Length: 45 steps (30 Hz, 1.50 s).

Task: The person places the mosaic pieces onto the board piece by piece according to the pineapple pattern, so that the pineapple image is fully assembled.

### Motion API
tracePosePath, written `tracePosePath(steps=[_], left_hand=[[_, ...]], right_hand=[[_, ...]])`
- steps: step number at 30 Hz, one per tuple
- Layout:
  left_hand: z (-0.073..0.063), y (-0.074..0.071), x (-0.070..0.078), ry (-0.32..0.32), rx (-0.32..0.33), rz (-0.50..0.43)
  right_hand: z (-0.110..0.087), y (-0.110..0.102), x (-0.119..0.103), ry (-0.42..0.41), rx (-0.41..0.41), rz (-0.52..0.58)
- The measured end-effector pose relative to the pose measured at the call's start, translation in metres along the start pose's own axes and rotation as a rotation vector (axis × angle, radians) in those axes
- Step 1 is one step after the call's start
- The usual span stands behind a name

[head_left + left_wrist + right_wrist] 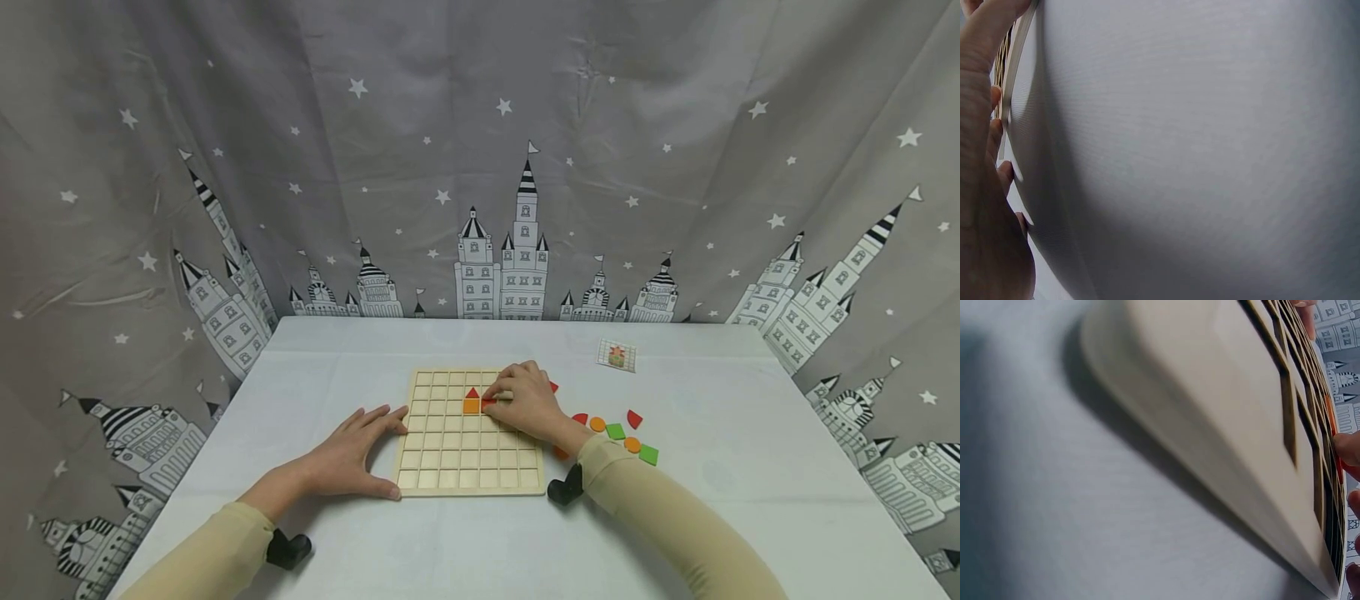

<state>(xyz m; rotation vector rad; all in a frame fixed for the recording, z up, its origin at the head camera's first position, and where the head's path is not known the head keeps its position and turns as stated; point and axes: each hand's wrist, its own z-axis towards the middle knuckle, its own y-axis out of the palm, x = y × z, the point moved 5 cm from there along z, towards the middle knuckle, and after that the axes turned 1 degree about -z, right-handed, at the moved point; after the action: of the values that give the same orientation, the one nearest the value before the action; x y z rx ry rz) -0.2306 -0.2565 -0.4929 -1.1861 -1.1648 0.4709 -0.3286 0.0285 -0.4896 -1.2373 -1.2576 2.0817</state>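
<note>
A pale wooden grid board (pixel 448 457) lies on the table. My left hand (pixel 341 461) rests at its left side, fingers spread, thumb at the near corner and fingertips along the edge. In the left wrist view, the left fingers (pixel 997 134) lie along the board's rim. My right hand (pixel 528 402) reaches over the board and pinches a red piece (pixel 488 403) in the cell beside an orange square (pixel 471 406). The right fingers partly hide that piece. Directly above the orange square sits a red triangle (pixel 472 392).
Right of the board lie loose pieces: orange circles (pixel 597 424), green diamonds (pixel 648 454) and red quarter-rounds (pixel 634 418), some partly behind the right hand. A small gridded picture card (pixel 617 356) lies farther back. A grey castle-print curtain (pixel 420 100) hangs behind the white table (pixel 720 517).
</note>
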Motion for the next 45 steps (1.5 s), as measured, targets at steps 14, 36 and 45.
tracePosePath(steps=[14,36,45], left_hand=[[0.000,0.002,-0.002,-0.010,-0.005,0.008],[-0.001,0.000,0.000,-0.005,0.006,0.009],[0.000,0.000,0.001,-0.010,-0.003,-0.016]], right_hand=[[-0.007,-0.027,0.015,0.052,0.024,0.067],[-0.049,-0.067,0.090,0.232,0.046,-0.067],[-0.043,-0.057,0.085,0.263,0.042,-0.126]])
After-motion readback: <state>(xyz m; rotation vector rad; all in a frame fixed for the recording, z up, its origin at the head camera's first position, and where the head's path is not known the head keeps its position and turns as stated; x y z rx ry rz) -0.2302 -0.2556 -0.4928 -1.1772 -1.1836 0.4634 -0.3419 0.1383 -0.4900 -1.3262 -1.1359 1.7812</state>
